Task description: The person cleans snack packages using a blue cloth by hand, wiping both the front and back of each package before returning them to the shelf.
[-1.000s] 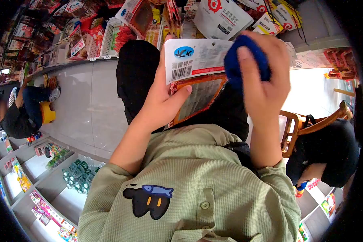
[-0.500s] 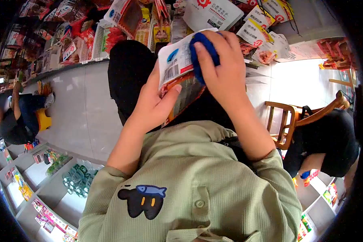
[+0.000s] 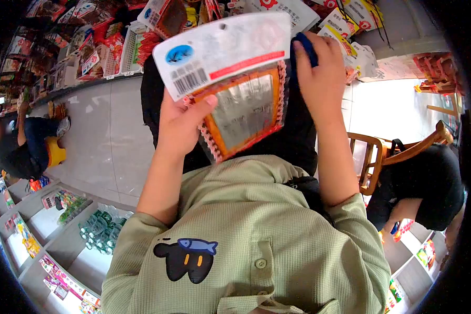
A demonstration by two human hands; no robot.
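A flat plastic snack packet (image 3: 243,112) with an orange border and a clear middle hangs under a white header card (image 3: 222,52). The card carries a blue oval, a barcode and a red stripe. My left hand (image 3: 180,123) is closed on the packet's left edge, thumb over the front. At the card's right end, my right hand (image 3: 324,70) grips a bunched dark blue cloth (image 3: 303,52). The packet is tilted above my dark-clothed lap.
Shelves of packaged snacks run along the top, with a white basket (image 3: 133,49) among them. A wooden chair (image 3: 369,157) and a person in black (image 3: 424,183) are on the right. Another person (image 3: 18,149) sits on a yellow stool (image 3: 56,152) at left. Bottles (image 3: 100,230) fill a shelf compartment.
The packet has turned its front toward me and spread out to view. My right hand with the blue cloth has slid right, from across the card to its right end.
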